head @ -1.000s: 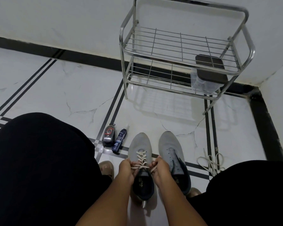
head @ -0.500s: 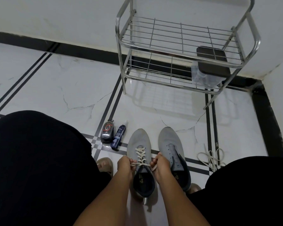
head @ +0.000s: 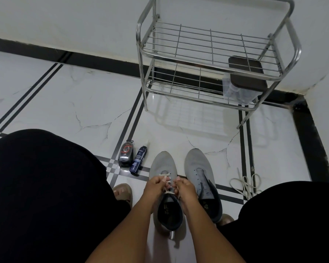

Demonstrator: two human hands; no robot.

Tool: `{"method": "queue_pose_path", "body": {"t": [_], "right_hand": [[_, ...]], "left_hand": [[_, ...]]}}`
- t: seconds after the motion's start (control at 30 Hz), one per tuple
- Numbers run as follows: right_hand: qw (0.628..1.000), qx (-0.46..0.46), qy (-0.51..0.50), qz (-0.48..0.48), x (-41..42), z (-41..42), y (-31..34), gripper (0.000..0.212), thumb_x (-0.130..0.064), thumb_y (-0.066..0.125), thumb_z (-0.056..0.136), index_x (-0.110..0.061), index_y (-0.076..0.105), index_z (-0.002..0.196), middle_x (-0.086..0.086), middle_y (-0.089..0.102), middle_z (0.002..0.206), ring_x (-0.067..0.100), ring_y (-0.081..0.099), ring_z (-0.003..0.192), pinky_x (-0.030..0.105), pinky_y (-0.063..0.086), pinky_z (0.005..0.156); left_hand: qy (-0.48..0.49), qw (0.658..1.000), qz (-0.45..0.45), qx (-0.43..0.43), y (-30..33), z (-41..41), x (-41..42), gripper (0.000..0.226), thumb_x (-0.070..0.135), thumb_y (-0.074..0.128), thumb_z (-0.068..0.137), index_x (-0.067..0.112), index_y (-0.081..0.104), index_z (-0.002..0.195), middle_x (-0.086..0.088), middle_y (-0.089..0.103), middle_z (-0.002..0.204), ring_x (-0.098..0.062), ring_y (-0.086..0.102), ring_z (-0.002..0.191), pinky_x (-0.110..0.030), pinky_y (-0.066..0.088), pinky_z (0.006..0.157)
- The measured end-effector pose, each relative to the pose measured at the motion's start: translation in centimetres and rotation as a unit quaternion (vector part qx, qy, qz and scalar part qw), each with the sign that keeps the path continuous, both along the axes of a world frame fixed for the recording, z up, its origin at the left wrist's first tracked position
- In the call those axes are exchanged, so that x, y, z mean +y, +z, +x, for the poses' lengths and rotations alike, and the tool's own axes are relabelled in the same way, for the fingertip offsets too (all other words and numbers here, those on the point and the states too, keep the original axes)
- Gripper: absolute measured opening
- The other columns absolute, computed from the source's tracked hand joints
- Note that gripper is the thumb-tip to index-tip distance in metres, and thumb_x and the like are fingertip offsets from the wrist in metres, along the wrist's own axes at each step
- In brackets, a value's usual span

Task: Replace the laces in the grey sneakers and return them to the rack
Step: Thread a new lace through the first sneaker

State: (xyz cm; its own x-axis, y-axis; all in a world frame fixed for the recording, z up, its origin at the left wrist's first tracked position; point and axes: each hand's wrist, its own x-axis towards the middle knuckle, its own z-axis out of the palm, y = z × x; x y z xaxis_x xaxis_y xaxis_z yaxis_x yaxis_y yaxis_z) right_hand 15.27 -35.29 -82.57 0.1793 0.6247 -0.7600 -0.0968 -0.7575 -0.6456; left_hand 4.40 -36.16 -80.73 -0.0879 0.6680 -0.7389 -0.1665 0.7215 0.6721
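A: Where do things stand with the 2 grey sneakers?

B: Both sit on the floor in front of the rack [head: 217, 59], side by side. The left sneaker [head: 162, 164] carries a cream lace [head: 165, 175] across its eyelets. The right sneaker [head: 198, 164] shows bare eyelets, and a loose lace [head: 244, 184] lies coiled on the tile just to its right.

A: And the hands?

B: The left hand [head: 156, 186] and right hand [head: 185, 187] meet over the tongue of the left sneaker, fingers curled, each pinching a strand of the lace.

A: What could go wrong from here?

B: I judge uneven pull the main risk: if 1 hand draws harder, the ends come out unequal and the crossings bunch. A strand could also slip from the pinch and slacken the rows already laced. The hands hide the upper eyelets, so I cannot tell if any is skipped.

A: Anything nearby?

B: 2 shoe-care bottles [head: 130, 157] lie left of the toes; a stray tug on the sneaker might knock them.
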Motion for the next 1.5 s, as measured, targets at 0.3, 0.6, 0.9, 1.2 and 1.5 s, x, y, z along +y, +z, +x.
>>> {"method": "queue_pose_path", "body": {"t": [0.3, 0.6, 0.9, 1.2, 1.5], "right_hand": [[0.995, 0.092, -0.027, -0.011, -0.1, -0.2, 0.3, 0.023, 0.006, 0.052, 0.091, -0.001, 0.064, 0.110, 0.008, 0.067, 0.071, 0.010, 0.055, 0.050, 0.020, 0.051, 0.052], [0.994, 0.107, -0.025, -0.015, -0.1, 0.0, 0.6, 0.042, 0.015, 0.042, 0.089, -0.014, 0.057, 0.116, 0.011, 0.068, 0.082, 0.015, 0.059, 0.061, 0.023, 0.054, 0.064], [0.993, 0.098, -0.059, 0.008, -0.3, 0.1, 0.5, 0.017, 0.009, 0.056, 0.089, 0.000, 0.058, 0.104, 0.014, 0.069, 0.070, 0.017, 0.061, 0.053, 0.026, 0.055, 0.054], [0.991, 0.110, -0.073, 0.001, -0.5, 0.4, 0.5, 0.012, 0.000, 0.063, 0.088, 0.005, 0.063, 0.100, 0.018, 0.066, 0.067, 0.021, 0.061, 0.051, 0.029, 0.056, 0.054], [0.989, 0.142, -0.034, -0.012, -0.3, 0.2, 1.1, 0.020, -0.001, 0.056, 0.090, 0.015, 0.063, 0.100, 0.022, 0.063, 0.077, 0.022, 0.059, 0.054, 0.027, 0.054, 0.052]], "left_hand": [[-0.011, 1.000, 0.014, -0.014, 0.8, -0.2, -0.6, 0.024, 0.001, 0.047, 0.097, 0.003, 0.064, 0.115, -0.004, 0.061, 0.071, 0.005, 0.052, 0.040, -0.009, 0.039, 0.042], [-0.012, 0.999, 0.008, -0.034, 0.9, -0.2, -0.4, 0.029, -0.005, 0.041, 0.097, 0.004, 0.062, 0.116, -0.007, 0.062, 0.076, 0.004, 0.049, 0.038, -0.009, 0.038, 0.040], [0.007, 1.000, -0.006, 0.008, 0.4, -0.4, -0.1, 0.016, -0.006, 0.052, 0.090, 0.007, 0.052, 0.100, -0.009, 0.059, 0.074, -0.001, 0.050, 0.036, -0.013, 0.039, 0.039], [-0.046, 0.998, 0.031, 0.014, -0.2, -0.4, -0.3, 0.007, 0.008, 0.059, 0.093, 0.004, 0.064, 0.090, -0.003, 0.061, 0.062, 0.002, 0.054, 0.041, -0.010, 0.042, 0.044], [-0.088, 0.995, 0.046, 0.030, -1.0, -0.5, -0.3, 0.026, 0.026, 0.071, 0.086, 0.012, 0.065, 0.065, -0.009, 0.068, 0.067, -0.017, 0.061, 0.064, -0.035, 0.055, 0.080]]}}
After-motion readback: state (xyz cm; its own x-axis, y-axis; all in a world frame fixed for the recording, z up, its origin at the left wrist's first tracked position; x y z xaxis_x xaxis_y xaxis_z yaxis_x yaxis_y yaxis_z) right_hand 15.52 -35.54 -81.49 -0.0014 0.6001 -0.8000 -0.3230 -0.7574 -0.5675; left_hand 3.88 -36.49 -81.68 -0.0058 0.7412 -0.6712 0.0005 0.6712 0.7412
